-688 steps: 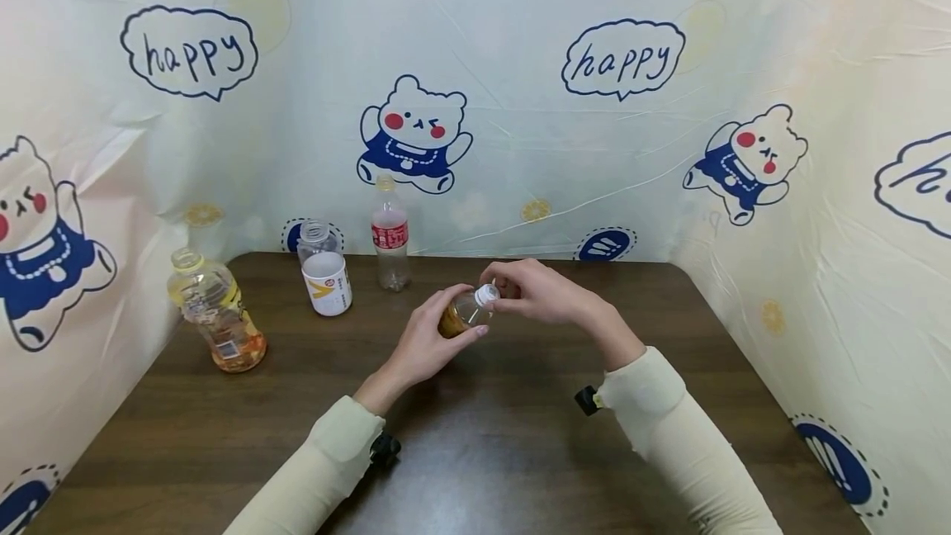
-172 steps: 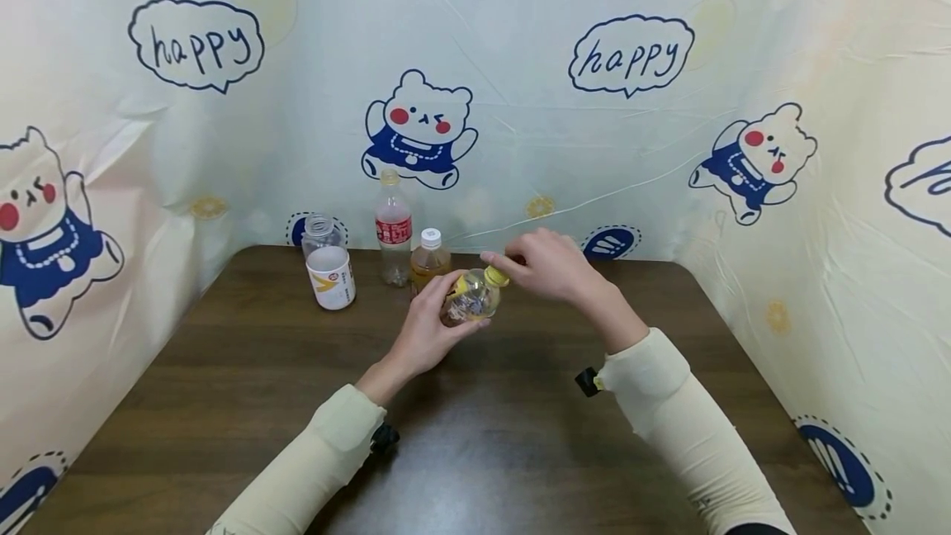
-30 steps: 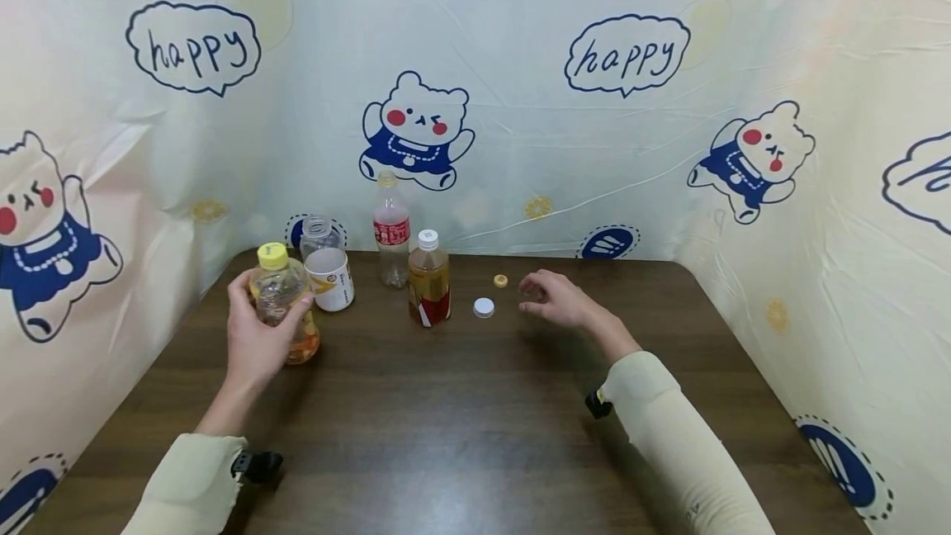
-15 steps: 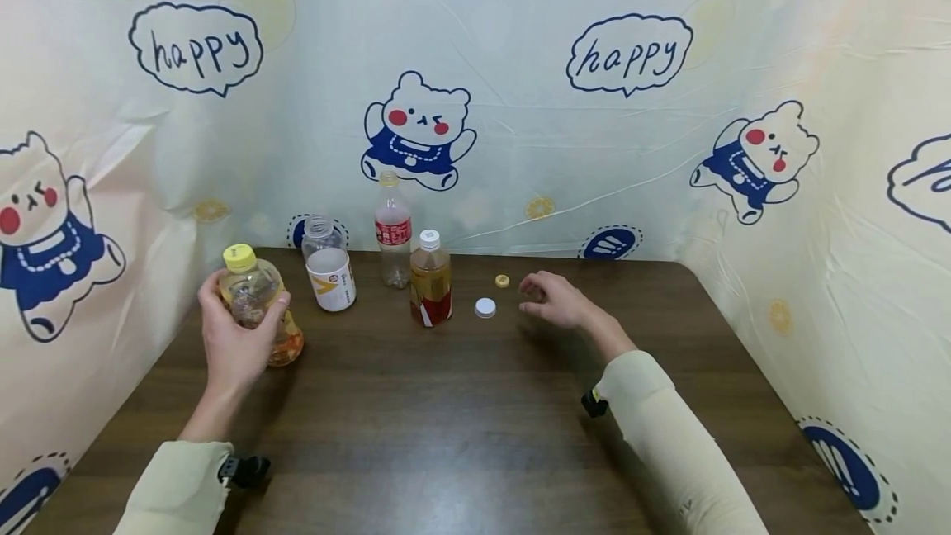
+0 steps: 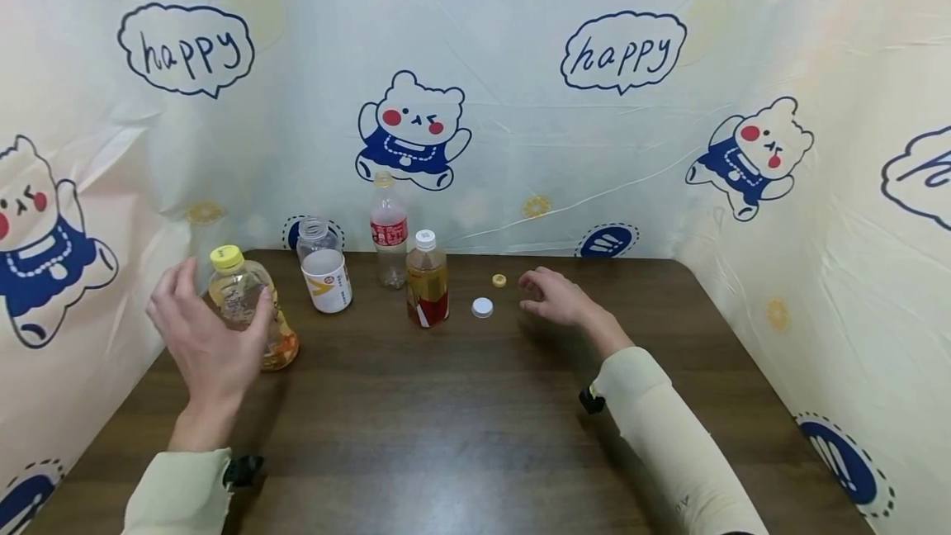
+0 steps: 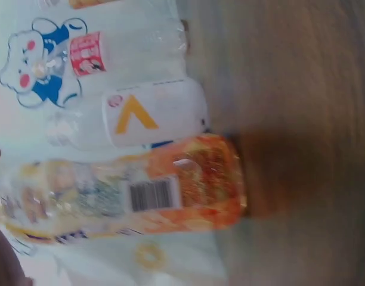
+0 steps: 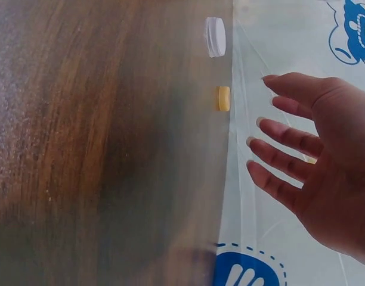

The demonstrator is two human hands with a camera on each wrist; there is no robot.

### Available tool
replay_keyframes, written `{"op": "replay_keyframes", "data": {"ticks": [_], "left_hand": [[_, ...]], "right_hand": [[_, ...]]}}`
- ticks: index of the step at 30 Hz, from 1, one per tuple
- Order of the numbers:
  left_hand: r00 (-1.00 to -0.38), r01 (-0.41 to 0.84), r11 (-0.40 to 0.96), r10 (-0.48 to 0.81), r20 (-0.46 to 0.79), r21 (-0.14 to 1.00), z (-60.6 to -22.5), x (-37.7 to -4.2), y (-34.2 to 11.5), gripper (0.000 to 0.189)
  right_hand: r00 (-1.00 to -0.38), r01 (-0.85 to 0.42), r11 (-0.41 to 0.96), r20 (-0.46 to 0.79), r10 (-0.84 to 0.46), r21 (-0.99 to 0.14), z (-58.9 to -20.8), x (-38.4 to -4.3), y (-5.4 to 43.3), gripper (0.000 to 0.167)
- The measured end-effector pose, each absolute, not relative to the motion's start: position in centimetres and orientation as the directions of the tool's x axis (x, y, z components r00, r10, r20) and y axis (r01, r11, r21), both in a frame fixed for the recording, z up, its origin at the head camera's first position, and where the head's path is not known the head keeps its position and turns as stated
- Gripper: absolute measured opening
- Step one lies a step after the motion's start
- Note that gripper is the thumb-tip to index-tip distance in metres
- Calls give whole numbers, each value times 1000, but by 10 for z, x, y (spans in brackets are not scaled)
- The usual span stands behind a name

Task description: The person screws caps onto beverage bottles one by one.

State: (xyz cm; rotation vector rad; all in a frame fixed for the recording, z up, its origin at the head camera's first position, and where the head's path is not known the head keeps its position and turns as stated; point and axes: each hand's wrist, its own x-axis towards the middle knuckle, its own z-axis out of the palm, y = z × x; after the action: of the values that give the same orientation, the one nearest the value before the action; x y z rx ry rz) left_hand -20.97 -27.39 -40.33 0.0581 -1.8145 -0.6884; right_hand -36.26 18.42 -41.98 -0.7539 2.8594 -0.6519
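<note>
At the table's left stands a plastic bottle with a yellow cap (image 5: 283, 347), upright, with orange liquid at its bottom. My left hand (image 5: 204, 353) is right behind it from the camera's far left, fingers spread and thumb apart, overlapping the bottle's side in the head view. The left wrist view shows the bottle's barcode label (image 6: 151, 194) close up. To the right, my right hand (image 5: 560, 300) hovers with loosely bent fingers and holds nothing. Nearest to it are a small yellow cap (image 5: 499, 280) and a larger white cap (image 5: 482, 307), both lying on the table.
Along the back stand a white-labelled jar-like bottle without a cap (image 5: 327, 281), a clear bottle with a red label (image 5: 390, 234) and a white-capped bottle of amber drink (image 5: 428, 287). A printed cloth (image 5: 513, 163) hangs behind the brown table (image 5: 446, 436).
Earlier both hands worked on the amber bottle, then on the yellow-capped one. The left hand carried the latter left, set it down and has now let go. The right hand barely moved lately.
</note>
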Motion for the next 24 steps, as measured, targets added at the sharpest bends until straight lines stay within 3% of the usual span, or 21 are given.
{"op": "replay_keyframes", "data": {"ticks": [3,5,9,15,18,24], "left_hand": [[-251,374,858,-272,929,352,-394,-212,-255,70],[-226,427,857,-207,952,288,-390,-217,-240,66],[-333,480,844,-76,940,238,-390,-225,-217,66],[-531,440,826,-77,844,352,-403,-243,-199,84],[-574,406,812,-131,809,419,-408,-254,-194,92],[-598,279,821,-257,759,498,-413,-276,-190,101]], "right_hand": [[-874,-442,804,-9,-486,-398,-422,-364,182,42],[-876,-444,813,-5,-481,-377,-424,-366,181,46],[-871,-466,825,3,-491,-319,-433,-369,177,54],[-861,-486,820,4,-509,-304,-443,-372,167,64],[-859,-489,818,5,-512,-303,-444,-373,161,64],[-841,-520,795,23,-541,-312,-444,-374,150,64]]}}
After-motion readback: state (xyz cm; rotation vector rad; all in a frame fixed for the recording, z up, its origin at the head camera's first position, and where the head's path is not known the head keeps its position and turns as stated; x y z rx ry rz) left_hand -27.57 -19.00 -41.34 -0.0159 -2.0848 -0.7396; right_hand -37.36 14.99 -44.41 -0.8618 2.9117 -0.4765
